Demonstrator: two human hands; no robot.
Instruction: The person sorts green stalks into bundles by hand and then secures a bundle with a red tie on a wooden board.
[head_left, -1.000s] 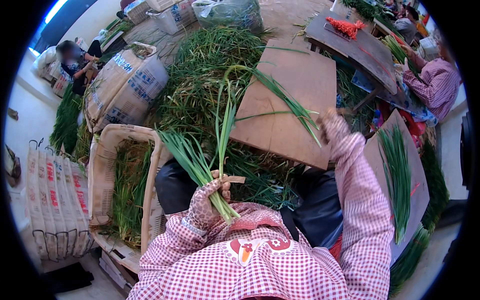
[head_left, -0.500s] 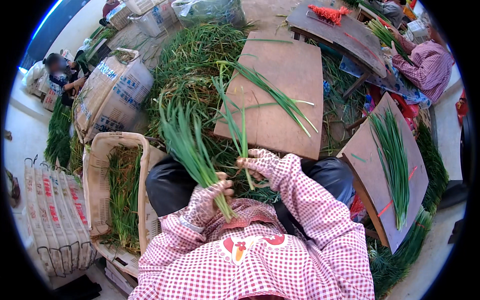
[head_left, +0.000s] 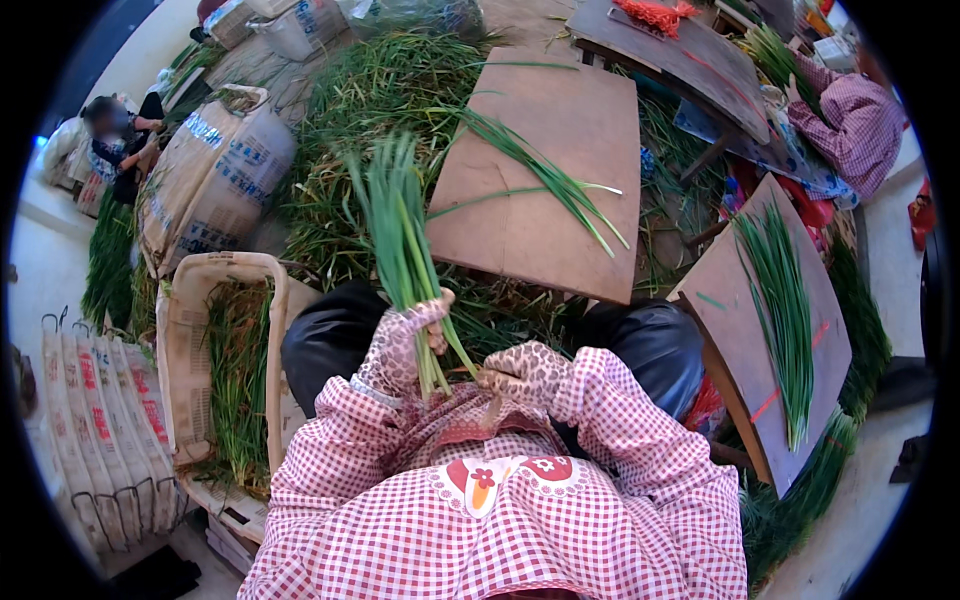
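My left hand [head_left: 408, 345], in a leopard-print glove, is closed around a bunch of green chives [head_left: 397, 240] held upright over my lap, leaves up and cut ends below the fist. One stalk slants out of the bunch toward my right hand [head_left: 525, 375], gloved alike. Its fingers pinch at the lower end of that stalk, and a thin pale strip hangs below them. Beyond my hands, a few loose chives [head_left: 545, 175] lie across a brown board [head_left: 540, 110].
At my left stands a plastic crate [head_left: 220, 262] with leafy trimmings. Behind the bunch rises a heap of greens [head_left: 390, 85]. A tilted board [head_left: 730, 300] at right bears a long bundle of chives [head_left: 785, 330] and red ties. Co-workers sit at far left and far right.
The left hand has drawn the bunch upright and slightly nearer the right. My right hand has come down toward my lap; the stalk it held upright now lies against the bunch.
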